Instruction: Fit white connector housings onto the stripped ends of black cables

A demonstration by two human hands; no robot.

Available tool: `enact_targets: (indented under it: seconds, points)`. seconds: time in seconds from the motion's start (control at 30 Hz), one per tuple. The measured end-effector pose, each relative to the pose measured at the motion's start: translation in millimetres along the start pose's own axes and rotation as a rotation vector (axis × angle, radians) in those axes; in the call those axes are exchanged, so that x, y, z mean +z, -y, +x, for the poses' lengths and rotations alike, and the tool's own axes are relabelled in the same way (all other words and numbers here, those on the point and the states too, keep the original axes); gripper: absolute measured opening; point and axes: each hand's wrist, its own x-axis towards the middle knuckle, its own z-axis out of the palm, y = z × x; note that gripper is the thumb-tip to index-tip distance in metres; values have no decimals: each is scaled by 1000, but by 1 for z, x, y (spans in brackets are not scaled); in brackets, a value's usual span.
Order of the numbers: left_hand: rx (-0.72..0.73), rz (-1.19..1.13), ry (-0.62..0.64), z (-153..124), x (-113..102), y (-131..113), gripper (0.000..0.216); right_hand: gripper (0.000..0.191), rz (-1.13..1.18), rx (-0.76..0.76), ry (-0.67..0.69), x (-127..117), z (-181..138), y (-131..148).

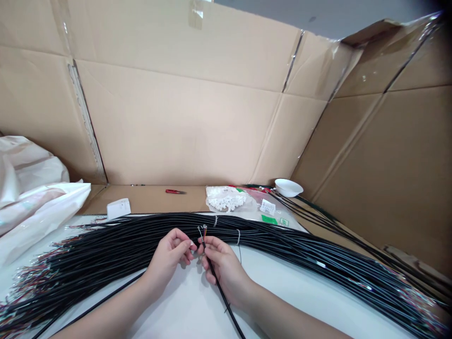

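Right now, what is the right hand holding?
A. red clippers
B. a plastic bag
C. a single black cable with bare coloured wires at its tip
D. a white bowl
C: the right hand pinches one black cable pulled from the bundle, its coloured wire ends sticking up by the left hand; the clippers and bowl lie far back.

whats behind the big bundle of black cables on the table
Behind the cable bundle lie a clear bag of small white parts, a white bowl, a red-handled tool and a small white box, before a cardboard wall. The table under the bundle is hidden.
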Motion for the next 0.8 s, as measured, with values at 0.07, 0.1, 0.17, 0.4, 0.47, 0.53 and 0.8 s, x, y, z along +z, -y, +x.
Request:
enact_targets:
  seconds: [0.07,0.1,0.17,0.4,0.47,0.53,0.8]
  points:
    - [-18,-6,13,0,1,-2,7,23,25,48,-9,0,0,2]
    - [-27,-6,24,0,0,-2,7,23,23,69,-10,0,0,2]
    - [-40,1,49,1,0,-1,8,22,-6,92,-3,0,-1,3]
    - [-60,-12,94,4,-5,6,19,24,-95,93,-57,4,-6,3]
    - [-61,-18,95,4,-6,7,19,23,-113,97,-64,4,-6,2]
    - [-54,-15,85,4,-6,7,18,22,-133,101,-59,4,-6,0]
    - [-15,30,60,3,-4,8,17,21,-238,-29,15,7,-8,-7]
